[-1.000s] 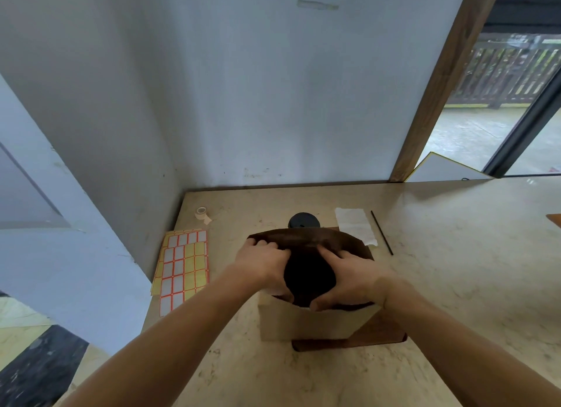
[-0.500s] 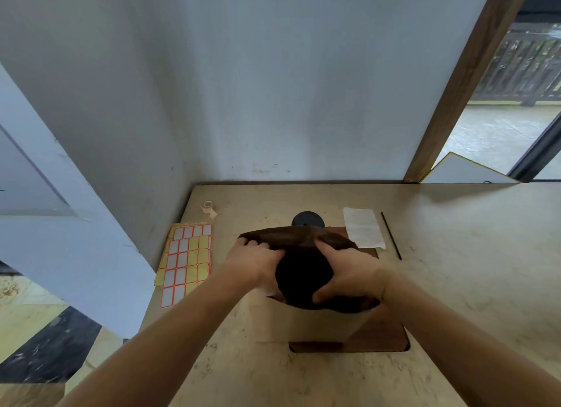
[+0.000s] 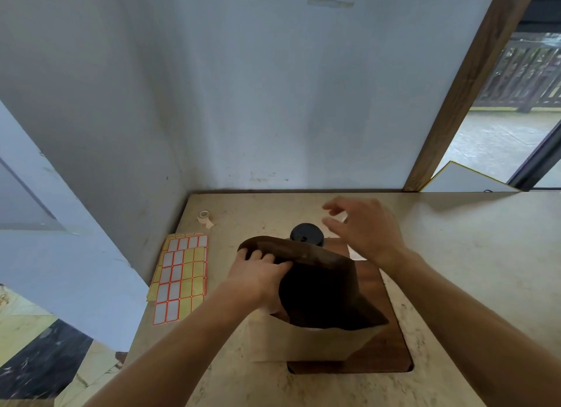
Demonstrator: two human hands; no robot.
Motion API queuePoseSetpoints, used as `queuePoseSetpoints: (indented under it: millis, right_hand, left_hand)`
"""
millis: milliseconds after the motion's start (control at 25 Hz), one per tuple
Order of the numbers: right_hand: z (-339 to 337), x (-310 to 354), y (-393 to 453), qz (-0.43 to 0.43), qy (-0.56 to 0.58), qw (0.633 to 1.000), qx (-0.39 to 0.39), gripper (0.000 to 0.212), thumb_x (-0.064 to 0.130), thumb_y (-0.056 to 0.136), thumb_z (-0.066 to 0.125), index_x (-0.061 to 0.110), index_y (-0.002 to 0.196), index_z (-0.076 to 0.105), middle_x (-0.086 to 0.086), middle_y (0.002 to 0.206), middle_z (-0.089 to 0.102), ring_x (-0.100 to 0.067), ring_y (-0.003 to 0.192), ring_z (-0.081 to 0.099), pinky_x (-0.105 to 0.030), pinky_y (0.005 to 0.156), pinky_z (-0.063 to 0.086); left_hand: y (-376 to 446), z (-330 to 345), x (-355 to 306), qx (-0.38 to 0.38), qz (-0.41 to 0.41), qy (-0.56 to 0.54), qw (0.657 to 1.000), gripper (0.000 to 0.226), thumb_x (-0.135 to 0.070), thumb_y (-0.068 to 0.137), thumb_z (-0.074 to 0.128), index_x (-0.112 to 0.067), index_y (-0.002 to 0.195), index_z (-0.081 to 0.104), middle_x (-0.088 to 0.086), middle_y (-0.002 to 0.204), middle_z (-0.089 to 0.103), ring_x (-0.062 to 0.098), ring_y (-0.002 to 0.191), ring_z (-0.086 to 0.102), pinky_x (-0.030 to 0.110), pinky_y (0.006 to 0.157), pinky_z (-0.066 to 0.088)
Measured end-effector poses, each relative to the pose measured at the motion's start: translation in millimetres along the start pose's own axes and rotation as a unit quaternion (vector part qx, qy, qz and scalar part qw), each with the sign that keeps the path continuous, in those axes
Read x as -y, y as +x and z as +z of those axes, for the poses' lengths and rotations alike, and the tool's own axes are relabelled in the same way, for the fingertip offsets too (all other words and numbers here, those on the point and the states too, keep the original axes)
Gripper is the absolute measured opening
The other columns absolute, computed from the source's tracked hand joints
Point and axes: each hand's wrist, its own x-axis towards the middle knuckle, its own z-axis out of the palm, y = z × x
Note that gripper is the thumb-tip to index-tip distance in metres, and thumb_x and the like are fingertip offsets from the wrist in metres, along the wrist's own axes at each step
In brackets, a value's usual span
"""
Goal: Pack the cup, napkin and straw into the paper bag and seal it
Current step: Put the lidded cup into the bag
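Note:
A brown paper bag point(image 3: 306, 343) stands upright on a dark wooden board point(image 3: 385, 340), its mouth spread wide and dark inside. My left hand point(image 3: 261, 273) grips the bag's left rim, fingers curled over the edge. Behind the bag stands a cup with a black lid point(image 3: 306, 233). My right hand point(image 3: 361, 227) hovers in the air just right of the cup, fingers spread and holding nothing. It covers most of the white napkin point(image 3: 355, 254), of which only a corner shows below the wrist. The straw is hidden.
Sheets of yellow and white sticker labels point(image 3: 182, 276) lie left of the bag. A small roll of tape point(image 3: 205, 217) sits near the back left corner. The beige tabletop point(image 3: 470, 255) meets a white wall behind and a wooden post at the right.
My right hand has let go of the bag's rim and moved up and back toward the cup. The left hand still holds the rim, and the bag's mouth stays open.

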Motion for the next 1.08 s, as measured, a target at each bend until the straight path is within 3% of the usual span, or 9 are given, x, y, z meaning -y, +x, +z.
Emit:
queuePoseSetpoints:
  millis: [80, 160, 320, 440, 520, 680, 1080]
  right_hand:
    - [9, -8, 28, -0.008, -0.047, 0.999, 0.014, 0.034, 0.039, 0.085, 0.064, 0.035, 0.119, 0.062, 0.014, 0.106, 0.070, -0.010, 0.092, 0.065, -0.030, 0.074, 0.053]
    - [28, -17, 53, -0.016, -0.100, 0.990, 0.095, 0.050, 0.037, 0.083, 0.066, 0.035, 0.131, 0.052, 0.008, 0.122, 0.064, -0.016, 0.105, 0.062, -0.034, 0.078, 0.053]
    - [86, -37, 79, -0.019, -0.140, 0.950, 0.279, 0.097, 0.042, 0.069, 0.079, 0.037, 0.149, 0.024, 0.001, 0.147, 0.041, -0.027, 0.125, 0.048, -0.043, 0.090, 0.050]
    - [124, -51, 84, -0.007, -0.138, 0.925, 0.354, 0.120, 0.043, 0.060, 0.088, 0.043, 0.150, 0.009, 0.000, 0.158, 0.020, -0.033, 0.137, 0.033, -0.049, 0.102, 0.042]
    - [141, -59, 84, -0.005, -0.138, 0.915, 0.379, 0.120, 0.039, 0.060, 0.088, 0.047, 0.148, 0.006, 0.001, 0.159, 0.014, -0.035, 0.137, 0.031, -0.049, 0.105, 0.041]
    - [160, -64, 81, -0.039, -0.159, 0.910, 0.380, 0.099, 0.026, 0.069, 0.080, 0.045, 0.143, 0.018, -0.003, 0.148, 0.028, -0.034, 0.123, 0.045, -0.044, 0.092, 0.051]
    - [174, -69, 78, -0.052, -0.138, 0.934, 0.326, 0.087, 0.033, 0.061, 0.078, 0.040, 0.129, 0.025, -0.003, 0.125, 0.044, -0.027, 0.095, 0.054, -0.032, 0.067, 0.048]
  left_hand:
    - [0, 1, 1, 0.002, -0.001, -0.001, 1.000, 0.096, -0.062, 0.071, 0.071, -0.038, 0.148, 0.020, 0.001, 0.153, 0.032, 0.029, 0.142, 0.020, 0.052, 0.115, 0.000]
    - [-1, 3, 2, -0.001, 0.001, -0.007, 1.000, 0.100, -0.064, 0.068, 0.071, -0.039, 0.148, 0.018, 0.000, 0.154, 0.030, 0.028, 0.143, 0.018, 0.052, 0.115, -0.002]
    - [-2, 7, 2, -0.018, 0.002, -0.015, 1.000, 0.104, -0.067, 0.065, 0.072, -0.039, 0.148, 0.016, 0.000, 0.154, 0.030, 0.028, 0.143, 0.017, 0.053, 0.114, -0.003]
    - [-2, 9, 1, -0.025, 0.003, -0.012, 1.000, 0.109, -0.069, 0.061, 0.072, -0.039, 0.148, 0.013, 0.000, 0.154, 0.028, 0.027, 0.143, 0.015, 0.053, 0.114, -0.004]
    - [-4, 10, 2, -0.029, 0.003, -0.010, 1.000, 0.112, -0.071, 0.059, 0.071, -0.039, 0.148, 0.011, 0.000, 0.155, 0.027, 0.027, 0.143, 0.014, 0.052, 0.114, -0.005]
    - [-7, 13, 2, -0.043, 0.011, -0.010, 0.999, 0.114, -0.072, 0.059, 0.070, -0.039, 0.148, 0.008, 0.000, 0.156, 0.024, 0.026, 0.143, 0.012, 0.051, 0.113, -0.007]
    - [-14, 17, 10, -0.067, 0.036, -0.023, 0.997, 0.110, -0.068, 0.061, 0.071, -0.040, 0.147, 0.008, -0.002, 0.154, 0.027, 0.025, 0.142, 0.015, 0.050, 0.114, -0.005]
